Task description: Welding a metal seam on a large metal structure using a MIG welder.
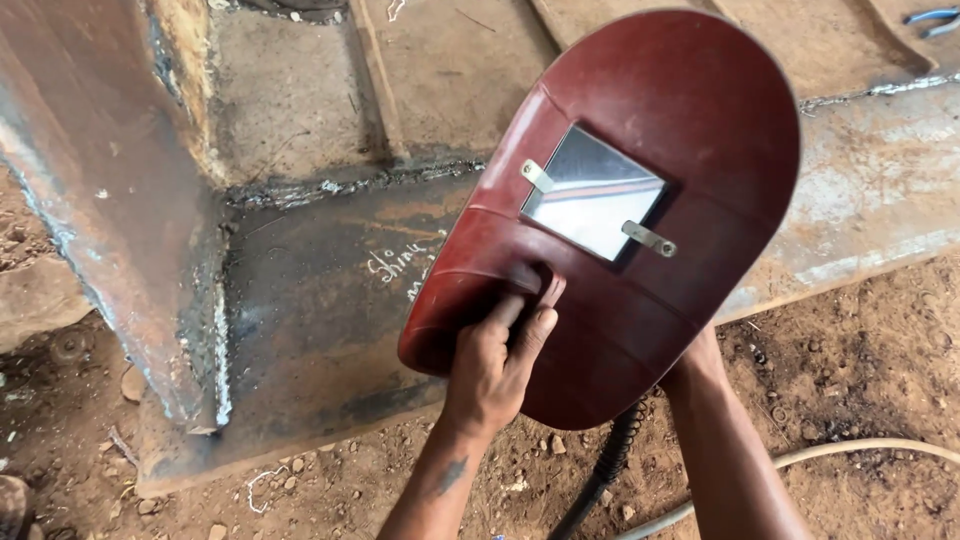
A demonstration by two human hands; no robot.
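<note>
A dark red hand-held welding shield (640,140) with a rectangular glass window (592,205) fills the middle of the head view. My left hand (495,365) is closed around the handle at the shield's lower part. My right forearm (725,440) reaches up under the shield; its hand is hidden behind it, so what it holds cannot be seen. A black ribbed cable (600,470) runs down from behind the shield, between my two arms.
Rusty steel plates (300,280) with rough weld seams (340,185) lie under the shield, with chalk marks on one. A slanted steel member (110,200) rises at left. A pale hose (860,448) crosses the dirt ground at lower right. Blue-handled pliers (930,20) lie at top right.
</note>
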